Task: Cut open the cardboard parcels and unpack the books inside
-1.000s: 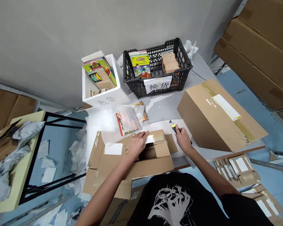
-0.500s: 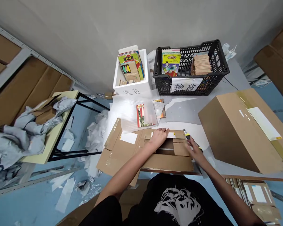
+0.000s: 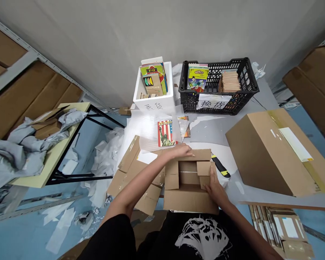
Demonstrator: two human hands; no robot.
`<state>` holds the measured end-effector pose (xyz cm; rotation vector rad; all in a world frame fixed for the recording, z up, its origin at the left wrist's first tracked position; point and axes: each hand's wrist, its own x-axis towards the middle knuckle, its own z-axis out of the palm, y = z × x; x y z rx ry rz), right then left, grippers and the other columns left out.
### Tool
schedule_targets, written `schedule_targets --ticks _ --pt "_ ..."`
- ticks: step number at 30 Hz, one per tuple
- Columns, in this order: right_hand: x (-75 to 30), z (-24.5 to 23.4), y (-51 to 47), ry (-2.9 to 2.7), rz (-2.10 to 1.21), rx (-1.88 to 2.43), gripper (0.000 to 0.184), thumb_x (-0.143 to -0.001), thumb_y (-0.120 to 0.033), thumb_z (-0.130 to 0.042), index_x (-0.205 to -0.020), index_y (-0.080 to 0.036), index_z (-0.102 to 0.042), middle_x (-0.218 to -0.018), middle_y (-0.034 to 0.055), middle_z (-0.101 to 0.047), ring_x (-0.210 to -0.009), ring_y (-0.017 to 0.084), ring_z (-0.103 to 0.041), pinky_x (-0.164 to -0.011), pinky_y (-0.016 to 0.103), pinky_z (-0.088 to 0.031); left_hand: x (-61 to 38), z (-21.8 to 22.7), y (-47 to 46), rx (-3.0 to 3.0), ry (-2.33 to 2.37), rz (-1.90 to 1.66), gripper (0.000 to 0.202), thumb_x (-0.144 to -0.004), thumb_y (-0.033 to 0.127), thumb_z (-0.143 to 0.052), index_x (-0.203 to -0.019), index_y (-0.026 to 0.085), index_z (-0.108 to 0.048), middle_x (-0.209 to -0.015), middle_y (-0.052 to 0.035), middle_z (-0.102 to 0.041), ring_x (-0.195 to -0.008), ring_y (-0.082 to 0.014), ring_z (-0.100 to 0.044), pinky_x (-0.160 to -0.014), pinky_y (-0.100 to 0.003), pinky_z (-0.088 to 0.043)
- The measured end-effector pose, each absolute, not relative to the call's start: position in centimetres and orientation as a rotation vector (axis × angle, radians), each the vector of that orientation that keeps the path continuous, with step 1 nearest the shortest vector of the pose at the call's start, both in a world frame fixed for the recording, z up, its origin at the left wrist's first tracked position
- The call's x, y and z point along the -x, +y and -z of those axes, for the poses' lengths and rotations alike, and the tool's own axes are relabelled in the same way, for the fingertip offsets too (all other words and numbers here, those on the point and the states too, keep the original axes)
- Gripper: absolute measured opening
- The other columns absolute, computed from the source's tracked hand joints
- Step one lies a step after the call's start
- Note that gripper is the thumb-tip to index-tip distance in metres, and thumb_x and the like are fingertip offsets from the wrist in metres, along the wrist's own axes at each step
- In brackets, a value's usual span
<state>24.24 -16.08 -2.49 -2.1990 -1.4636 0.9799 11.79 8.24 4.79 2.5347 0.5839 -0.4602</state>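
Left hand (image 3: 178,150), open and flat, pressing on the far flap of an opened cardboard box (image 3: 189,198); right hand (image 3: 216,190), also open, fingers pressed against a side flap, with nothing gripped. Both apparently spreading the flaps to keep the box open. Box at the near edge of the worktop (image 3: 206,131). Yellow-and-black utility knife (image 3: 220,166) lying just beside it, likely put down to free the hands. Statue of Liberty book (image 3: 165,133) lying just beyond.

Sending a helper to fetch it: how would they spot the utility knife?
Find the black plastic crate. Below it sits an opened cardboard box; just right of that lies a utility knife, black with yellow on its grip, left of the large taped carton.
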Motion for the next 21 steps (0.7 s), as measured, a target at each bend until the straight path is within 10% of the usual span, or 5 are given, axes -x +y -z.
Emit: schedule_targets --ticks 8,12,16,21 --pt "-23.6 0.7 -14.9 -1.519 -0.708 2.311 0.107 -0.074 -0.048 -0.062 -0.149 -0.013 0.006 -0.146 0.0227 -0.028 -0.132 0.038 -0.034 -0.097 0.049 -0.042 -12.9 -5.6 10.7 -2.423 0.636 0.538 0.044 -0.084 0.054 -0.053 -0.074 0.014 -0.068 -0.066 -0.0024 -0.065 -0.061 -0.0144 -0.056 -0.062 -0.023 -0.039" --pt "-22.0 -0.6 -12.8 -1.504 -0.527 2.455 0.106 -0.069 -0.043 -0.068 -0.148 -0.004 -0.007 -0.141 0.0293 -0.033 -0.127 0.042 -0.037 -0.096 0.051 -0.040 -12.9 -6.7 8.4 -2.516 0.869 0.383 0.036 -0.089 0.033 -0.049 -0.116 0.011 -0.061 -0.101 -0.0154 -0.068 -0.097 -0.0258 -0.061 -0.086 -0.035 -0.043" --pt "-22.0 -1.4 -11.6 -1.417 -0.612 2.474 0.084 -0.071 -0.026 -0.059 -0.143 0.000 -0.026 -0.136 0.0286 -0.042 -0.124 0.041 -0.042 -0.093 0.048 -0.043 -11.2 -6.7 1.9 -2.773 1.225 0.004 0.069 -0.086 0.024 -0.052 -0.148 0.021 -0.022 -0.146 -0.0182 -0.038 -0.137 -0.0322 -0.031 -0.109 -0.057 -0.021" --pt "-25.9 -2.6 -12.0 -1.053 -0.915 2.091 0.056 -0.077 -0.031 -0.040 -0.128 -0.013 -0.055 -0.122 0.0139 -0.062 -0.112 0.029 -0.056 -0.097 0.041 -0.041 -6.9 -4.4 -4.3 -2.546 1.695 0.090 0.103 -0.069 0.039 -0.074 -0.150 0.025 -0.013 -0.157 -0.0195 -0.006 -0.140 -0.0490 0.004 -0.098 -0.079 -0.006"
